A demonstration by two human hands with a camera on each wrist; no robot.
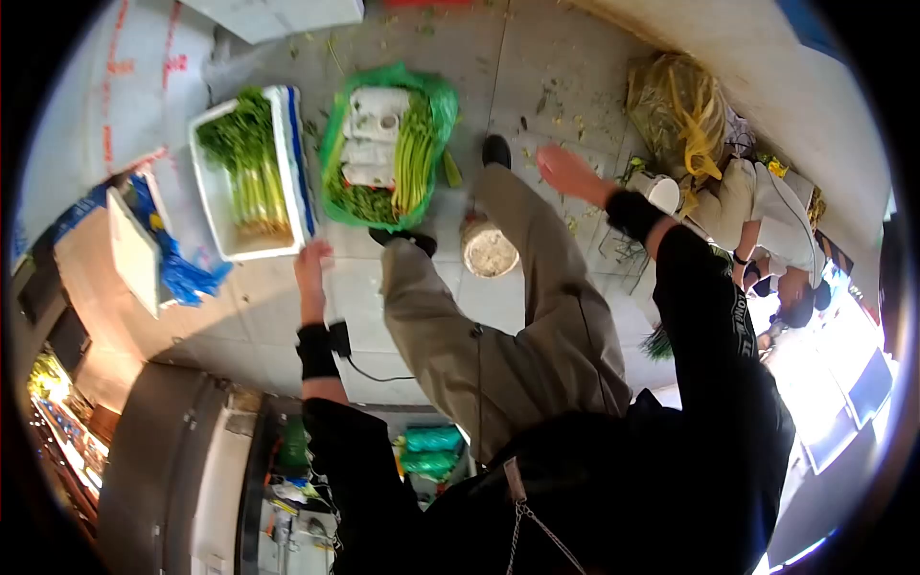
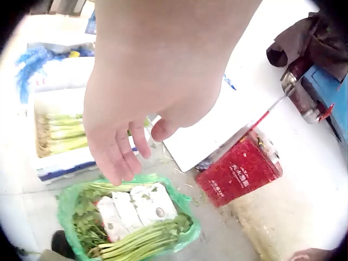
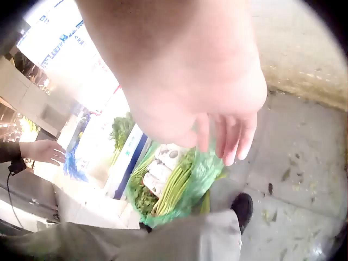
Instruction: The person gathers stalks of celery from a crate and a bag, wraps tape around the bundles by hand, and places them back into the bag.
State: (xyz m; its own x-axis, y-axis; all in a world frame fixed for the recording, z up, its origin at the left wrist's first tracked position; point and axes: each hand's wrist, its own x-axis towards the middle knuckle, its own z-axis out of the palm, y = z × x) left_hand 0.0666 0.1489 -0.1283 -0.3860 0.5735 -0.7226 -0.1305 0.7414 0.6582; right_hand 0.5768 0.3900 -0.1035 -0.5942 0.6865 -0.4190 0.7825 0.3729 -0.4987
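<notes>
An uncovered white box holding leafy green stalks with pale lower ends stands on the tiled floor just beside an open green plastic bag, where slender green stalks lie alongside white packs.

One celery box, one celery bag, one red box.

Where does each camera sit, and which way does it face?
Head: worn on the head, looking forward and down at the floor; left hand, right hand and trousers show.
Left wrist: on that wrist, facing the green bag and red box; left hand and shoe show.
Right wrist: on that wrist, facing the bag; both hands and trousers show.
Wrist views share the bag and white box.
</notes>
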